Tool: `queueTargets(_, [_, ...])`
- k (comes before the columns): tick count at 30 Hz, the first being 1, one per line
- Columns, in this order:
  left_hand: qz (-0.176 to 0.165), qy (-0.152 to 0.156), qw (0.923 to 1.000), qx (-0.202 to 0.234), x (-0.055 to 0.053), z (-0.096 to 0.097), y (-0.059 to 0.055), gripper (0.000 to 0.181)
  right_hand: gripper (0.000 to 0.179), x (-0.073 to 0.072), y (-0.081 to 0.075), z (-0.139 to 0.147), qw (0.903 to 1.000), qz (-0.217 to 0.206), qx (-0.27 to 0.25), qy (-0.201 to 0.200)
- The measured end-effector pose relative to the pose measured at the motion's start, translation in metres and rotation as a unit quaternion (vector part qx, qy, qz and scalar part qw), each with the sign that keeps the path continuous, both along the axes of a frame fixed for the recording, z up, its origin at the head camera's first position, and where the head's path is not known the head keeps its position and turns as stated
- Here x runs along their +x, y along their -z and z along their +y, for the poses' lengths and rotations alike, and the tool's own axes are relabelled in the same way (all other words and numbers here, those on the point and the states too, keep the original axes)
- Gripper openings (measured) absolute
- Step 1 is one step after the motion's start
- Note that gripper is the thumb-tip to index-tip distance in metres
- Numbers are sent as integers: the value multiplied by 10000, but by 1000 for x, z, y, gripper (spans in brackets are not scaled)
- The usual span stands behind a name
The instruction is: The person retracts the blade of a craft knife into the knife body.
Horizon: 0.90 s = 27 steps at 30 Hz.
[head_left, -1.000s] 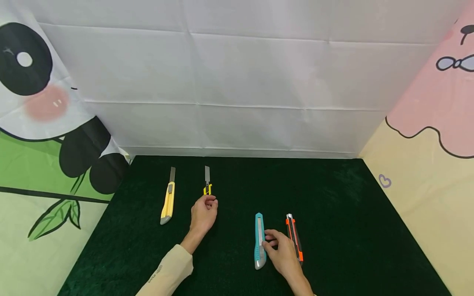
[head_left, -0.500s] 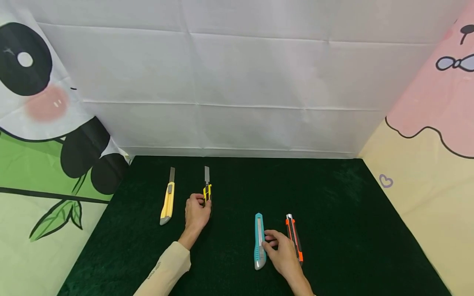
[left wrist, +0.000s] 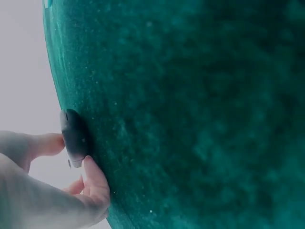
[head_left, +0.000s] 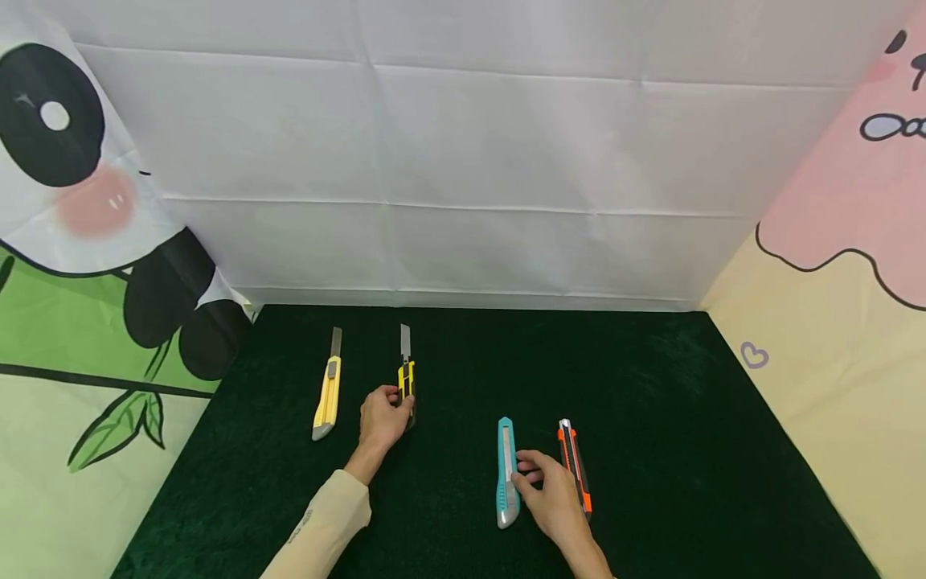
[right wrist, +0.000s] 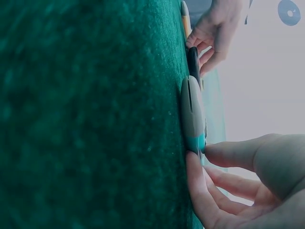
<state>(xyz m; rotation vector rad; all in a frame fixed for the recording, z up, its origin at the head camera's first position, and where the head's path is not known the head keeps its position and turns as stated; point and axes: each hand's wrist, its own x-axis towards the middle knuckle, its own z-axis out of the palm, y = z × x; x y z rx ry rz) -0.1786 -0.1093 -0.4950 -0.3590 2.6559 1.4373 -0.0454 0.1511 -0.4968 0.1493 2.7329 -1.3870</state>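
Note:
A black-and-yellow utility knife [head_left: 407,382] lies on the dark green cloth with its blade out, pointing to the far side. My left hand [head_left: 383,418] pinches its handle between thumb and fingers; the left wrist view shows the dark butt end [left wrist: 74,136] between them. To the left lies a pale yellow utility knife [head_left: 329,394], its blade also out. Nearer to me, my right hand [head_left: 551,497] pinches a teal utility knife [head_left: 506,466] with a grey end, and no blade shows on it. An orange-and-black utility knife [head_left: 570,454] lies partly behind that hand.
The green cloth [head_left: 651,402] covers the table up to a white backdrop [head_left: 470,161]. Printed cloths stand at both sides, a panda on the left [head_left: 101,129] and a pink figure on the right [head_left: 854,193].
My left hand has moved slightly left and nearer along the black-and-yellow utility knife, uncovering more of its handle. The right hand and the other knives have stayed in place.

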Motion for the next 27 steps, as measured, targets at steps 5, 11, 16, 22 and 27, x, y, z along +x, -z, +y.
queueTargets(5, [-131,-39,9999,-1,-3,-1,0,40,37,-1,2,-2,10000,-49,-45,9])
queueTargets(11, [-225,-42,9996,132,-4,-2,1,40,37,-1,3,-4,10000,16,-67,13])
queueTargets(16, [-312,-28,9993,224,-5,-4,3,41,37,-1,3,-7,10000,8,-66,29])
queueTargets(22, [-175,-40,9996,200,-6,-4,4,39,38,-2,5,-9,9999,50,-163,-27])
queueTargets(27, [-125,-62,9996,230,-7,-7,4,35,38,-4,7,-10,9998,23,-201,-46])
